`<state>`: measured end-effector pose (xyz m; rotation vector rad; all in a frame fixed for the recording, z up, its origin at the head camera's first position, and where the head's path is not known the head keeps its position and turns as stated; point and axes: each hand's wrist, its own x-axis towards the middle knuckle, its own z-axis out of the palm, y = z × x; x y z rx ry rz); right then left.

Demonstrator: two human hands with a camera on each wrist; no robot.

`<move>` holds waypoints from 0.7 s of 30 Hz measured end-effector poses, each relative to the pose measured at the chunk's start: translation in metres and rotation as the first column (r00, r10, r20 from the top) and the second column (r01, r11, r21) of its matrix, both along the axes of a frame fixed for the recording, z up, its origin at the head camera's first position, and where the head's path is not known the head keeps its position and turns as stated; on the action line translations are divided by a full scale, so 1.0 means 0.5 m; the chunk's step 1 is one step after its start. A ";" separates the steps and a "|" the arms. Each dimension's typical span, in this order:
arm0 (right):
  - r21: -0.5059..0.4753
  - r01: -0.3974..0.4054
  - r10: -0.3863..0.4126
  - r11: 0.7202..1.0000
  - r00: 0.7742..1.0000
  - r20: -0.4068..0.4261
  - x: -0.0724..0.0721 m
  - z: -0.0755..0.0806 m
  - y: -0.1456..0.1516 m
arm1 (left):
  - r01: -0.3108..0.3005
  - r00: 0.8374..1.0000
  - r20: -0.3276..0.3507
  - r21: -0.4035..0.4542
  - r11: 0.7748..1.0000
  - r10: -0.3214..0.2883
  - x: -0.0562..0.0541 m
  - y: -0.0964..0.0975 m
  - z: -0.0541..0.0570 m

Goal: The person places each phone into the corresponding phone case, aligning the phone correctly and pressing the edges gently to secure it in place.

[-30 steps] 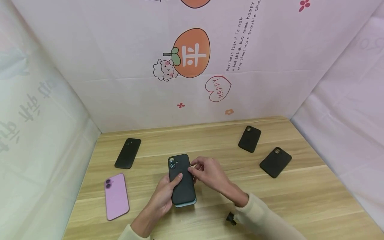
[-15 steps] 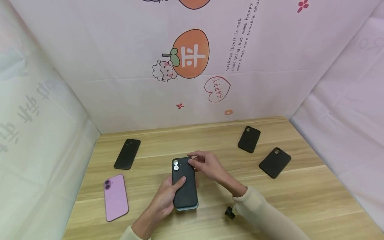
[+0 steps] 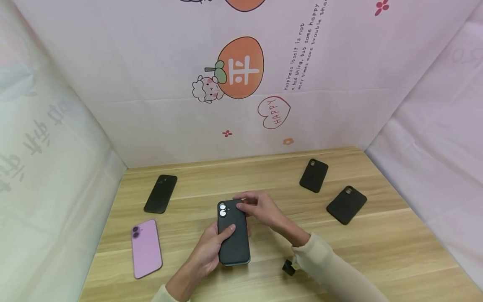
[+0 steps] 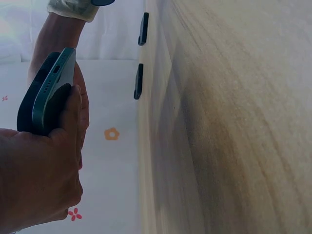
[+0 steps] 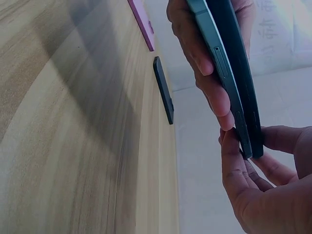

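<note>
My left hand grips a phone with a black phone case laid over its back, thumb across the case. The phone's teal edge with its charging port shows in the left wrist view, the case lying along it. At the top corner away from the camera opening, my right hand pinches phone and case together. Seen from the right wrist, its thumb is on the case and its fingers are on the phone's other face. There, the case and phone lie as two layers with a dark line between.
A pink phone and a black phone lie on the left of the wooden table. Two black phone cases lie at the right. Printed cloth stands along the back and sides. A small black piece sits by the right cuff.
The phone and case have shifted slightly right and nearer. The light-blue strip below the case has narrowed to a thin dark edge. My right hand has moved from the long side to the top corner.
</note>
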<state>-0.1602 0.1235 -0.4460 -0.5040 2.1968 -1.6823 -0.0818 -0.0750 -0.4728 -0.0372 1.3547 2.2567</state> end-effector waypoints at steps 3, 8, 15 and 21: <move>-0.001 -0.002 0.002 1.000 1.000 -0.001 0.000 -0.002 0.000 | 0.003 1.000 0.000 -0.011 1.000 -0.003 0.000 0.000 0.000; 0.015 0.006 -0.006 1.000 1.000 -0.007 0.001 -0.003 0.003 | 0.003 1.000 -0.009 -0.027 1.000 -0.003 0.001 0.000 0.001; 0.039 0.017 -0.017 0.999 1.000 -0.004 0.006 0.000 0.004 | 0.008 1.000 -0.008 -0.020 1.000 -0.008 0.002 0.000 0.001; 0.044 0.020 -0.020 0.999 1.000 -0.017 0.007 0.000 0.005 | 0.001 1.000 -0.007 -0.027 1.000 -0.001 0.002 0.000 0.000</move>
